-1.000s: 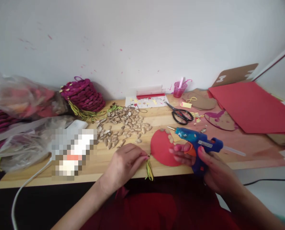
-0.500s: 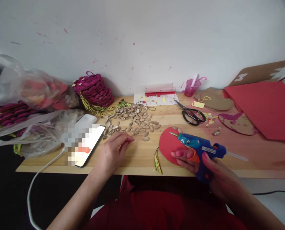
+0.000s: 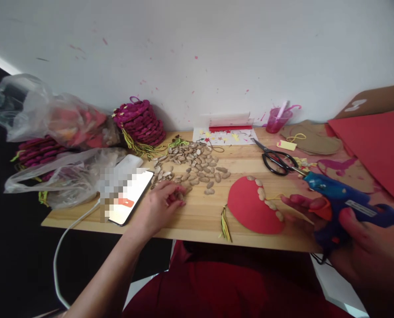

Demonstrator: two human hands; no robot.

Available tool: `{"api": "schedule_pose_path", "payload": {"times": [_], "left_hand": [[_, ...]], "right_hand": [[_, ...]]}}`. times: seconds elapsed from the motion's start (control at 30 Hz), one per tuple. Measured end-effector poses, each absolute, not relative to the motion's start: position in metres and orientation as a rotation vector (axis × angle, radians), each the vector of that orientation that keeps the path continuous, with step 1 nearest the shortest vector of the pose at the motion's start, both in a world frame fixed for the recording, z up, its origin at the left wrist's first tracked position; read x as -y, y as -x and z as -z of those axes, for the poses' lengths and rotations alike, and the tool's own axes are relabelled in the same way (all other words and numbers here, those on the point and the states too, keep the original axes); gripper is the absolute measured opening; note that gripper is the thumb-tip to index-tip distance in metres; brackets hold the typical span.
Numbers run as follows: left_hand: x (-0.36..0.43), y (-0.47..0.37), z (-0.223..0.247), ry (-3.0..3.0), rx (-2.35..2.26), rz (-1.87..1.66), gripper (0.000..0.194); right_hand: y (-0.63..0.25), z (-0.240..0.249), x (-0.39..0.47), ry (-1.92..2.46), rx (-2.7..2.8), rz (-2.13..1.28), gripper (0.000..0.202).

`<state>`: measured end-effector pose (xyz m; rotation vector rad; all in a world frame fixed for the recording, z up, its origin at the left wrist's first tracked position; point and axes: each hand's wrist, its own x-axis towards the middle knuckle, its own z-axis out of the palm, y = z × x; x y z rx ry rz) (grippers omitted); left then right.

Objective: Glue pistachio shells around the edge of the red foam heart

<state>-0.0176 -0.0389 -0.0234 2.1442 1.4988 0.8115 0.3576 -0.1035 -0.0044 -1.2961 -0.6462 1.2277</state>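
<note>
Right hand (image 3: pixel 365 249) grips glue gun (image 3: pixel 342 194), nozzle (image 3: pixel 301 171) clear of red card (image 3: pixel 249 207), presumably against drips; left hand (image 3: pixel 159 205) pinches apparent shell (image 3: pixel 180 195).

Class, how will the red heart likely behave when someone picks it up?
The red heart looks thin and lies flat, so it's probably light and fairly stiff. Its tassel is loose strands and should dangle limply. The shells along its notched edge may weight that side.
</note>
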Motion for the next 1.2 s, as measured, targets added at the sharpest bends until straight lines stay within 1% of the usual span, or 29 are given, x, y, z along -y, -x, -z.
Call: {"api": "schedule_pose_path", "payload": {"times": [0.07, 0.17, 0.27, 0.33, 0.47, 0.53, 0.6, 0.67, 0.7, 0.83, 0.93, 1.1, 1.2], "left_hand": [[0.037, 0.013, 0.025, -2.21, -1.501, -0.836, 0.021], [0.034, 0.012, 0.021, -2.212, -1.49, -0.882, 0.022], [0.033, 0.019, 0.011, -2.102, -1.59, -1.0, 0.013], [0.032, 0.027, 0.004, -2.024, -1.697, -1.064, 0.012], [0.032, 0.035, -0.005, -2.022, -1.765, -1.026, 0.024], [0.032, 0.031, -0.004, -2.049, -1.736, -1.027, 0.025], [0.031, 0.025, -0.001, -2.04, -1.695, -1.077, 0.016], [0.028, 0.017, 0.001, -2.049, -1.638, -1.109, 0.024], [0.026, 0.014, 0.002, -2.077, -1.598, -1.098, 0.026], [0.012, 0.0, -0.002, -2.31, -1.457, -0.918, 0.02], [0.0, -0.013, -0.006, -2.497, -1.384, -0.78, 0.022], [-0.014, -0.047, -0.006, -2.689, -1.228, -0.667, 0.018], [-0.022, -0.066, -0.002, -2.716, -1.172, -0.621, 0.022]], "right_hand": [[-0.351, 0.002, 0.099, 1.28, 0.589, -1.182, 0.026], [-0.348, 0.003, 0.094, 1.279, 0.529, -1.237, 0.028], [-0.352, 0.008, 0.091, 1.272, 0.496, -1.284, 0.027], [-0.355, 0.012, 0.089, 1.24, 0.514, -1.281, 0.021], [-0.356, 0.017, 0.088, 1.197, 0.555, -1.267, 0.011], [-0.356, 0.019, 0.087, 1.19, 0.548, -1.263, 0.012], [-0.356, 0.021, 0.086, 1.162, 0.531, -1.268, 0.016], [-0.356, 0.023, 0.084, 1.128, 0.514, -1.276, 0.019], [-0.356, 0.024, 0.083, 1.116, 0.515, -1.278, 0.02], [-0.357, 0.029, 0.08, 1.087, 0.573, -1.27, 0.02], [-0.359, 0.033, 0.078, 1.062, 0.6, -1.255, 0.025], [-0.36, 0.032, 0.078, 1.081, 0.582, -1.259, 0.028], [-0.359, 0.029, 0.079, 1.079, 0.594, -1.292, 0.028]]}}
